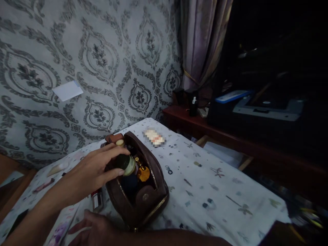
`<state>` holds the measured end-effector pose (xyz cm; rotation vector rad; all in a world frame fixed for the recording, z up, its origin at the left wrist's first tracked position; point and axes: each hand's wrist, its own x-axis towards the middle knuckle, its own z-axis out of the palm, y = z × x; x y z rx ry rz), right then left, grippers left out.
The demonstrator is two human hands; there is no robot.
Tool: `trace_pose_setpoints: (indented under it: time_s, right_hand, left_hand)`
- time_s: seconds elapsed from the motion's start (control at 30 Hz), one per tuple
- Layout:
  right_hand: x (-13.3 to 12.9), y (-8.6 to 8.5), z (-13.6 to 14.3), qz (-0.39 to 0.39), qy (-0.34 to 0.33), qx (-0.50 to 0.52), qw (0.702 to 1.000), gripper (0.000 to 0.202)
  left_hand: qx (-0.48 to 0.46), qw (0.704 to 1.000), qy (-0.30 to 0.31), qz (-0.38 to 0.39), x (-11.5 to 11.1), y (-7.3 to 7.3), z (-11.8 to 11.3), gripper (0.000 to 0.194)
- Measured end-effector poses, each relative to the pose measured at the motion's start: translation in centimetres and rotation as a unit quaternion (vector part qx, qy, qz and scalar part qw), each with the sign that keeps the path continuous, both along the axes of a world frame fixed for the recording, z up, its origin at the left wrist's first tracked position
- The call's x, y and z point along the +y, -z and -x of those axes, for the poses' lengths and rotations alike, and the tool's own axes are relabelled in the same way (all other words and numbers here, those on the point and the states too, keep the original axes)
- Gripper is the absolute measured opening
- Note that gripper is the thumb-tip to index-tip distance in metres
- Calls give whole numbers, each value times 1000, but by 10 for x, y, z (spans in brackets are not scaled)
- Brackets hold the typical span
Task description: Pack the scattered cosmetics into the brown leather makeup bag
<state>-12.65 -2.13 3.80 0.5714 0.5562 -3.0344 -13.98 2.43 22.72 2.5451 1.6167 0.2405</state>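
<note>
My left hand (102, 164) reaches over an unzipped brown cosmetic bag (160, 177). Between its thumb and fingers is a small jar (130, 166) with a dark lid and a pale greenish body, tilted at the bag's opening. Inside the bag lie an amber bottle (143, 173) with a gold-coloured neck and dark items I cannot make out. Low in the view, my right hand (96, 230) is beside the bag's near end, fingers apart and holding nothing visible. Just beyond it stands a shiny silver and red container (97, 200).
A patterned white cloth (189, 191) covers the table. A blurred-out flat item (154, 137) lies behind the bag. Several cosmetics, including a pale tube (57, 169), lie at the left. On the right are an open drawer (225, 153) with papers and a dark red desk (189, 118).
</note>
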Motion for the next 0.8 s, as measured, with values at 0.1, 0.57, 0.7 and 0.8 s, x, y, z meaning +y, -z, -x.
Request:
trace_pose_setpoints:
  time_s: [0.1, 0.57, 0.7, 0.8]
  right_hand:
    - [1, -1, 0, -1, -7, -9, 1000, 69]
    - [-2, 13, 4, 10, 4, 46, 999, 61]
    - [-4, 19, 6, 15, 11, 57, 998, 60]
    - [-5, 17, 4, 16, 12, 61, 998, 57]
  left_hand:
    - [-2, 1000, -14, -3, 0, 2, 2, 38]
    - [-77, 995, -64, -5, -2, -2, 13, 39]
    - [-131, 987, -88, -11, 2, -6, 13, 42]
    - [-191, 976, -107, -3, 6, -9, 14, 45]
